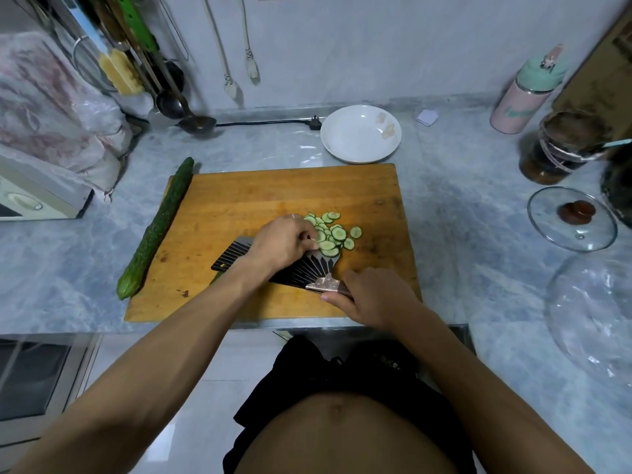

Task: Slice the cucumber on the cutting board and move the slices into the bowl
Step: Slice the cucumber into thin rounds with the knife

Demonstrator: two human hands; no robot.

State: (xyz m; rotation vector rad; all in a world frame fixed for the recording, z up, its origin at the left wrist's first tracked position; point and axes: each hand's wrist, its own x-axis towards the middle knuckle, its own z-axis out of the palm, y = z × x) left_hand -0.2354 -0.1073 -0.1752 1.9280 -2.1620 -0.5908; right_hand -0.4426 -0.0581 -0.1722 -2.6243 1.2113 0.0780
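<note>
A wooden cutting board [239,200] lies on the marble counter. A pile of cucumber slices [333,232] sits near its middle. My right hand [372,295] grips the handle of a black ribbed cleaver [294,271] that lies flat on the board, blade pointing left. My left hand [284,242] is over the blade with curled fingers touching the slices at the pile's left edge. A whole cucumber [160,222] lies along the board's left edge. The white bowl [360,133] stands just behind the board, with nothing in it.
A glass lid [573,218] and a dark jar [561,148] stand to the right. A pink and green bottle [523,94] is at the back right. Ladles and utensils [171,94] hang at the back left above a black plug cord [266,123]. A covered appliance [41,186] stands far left.
</note>
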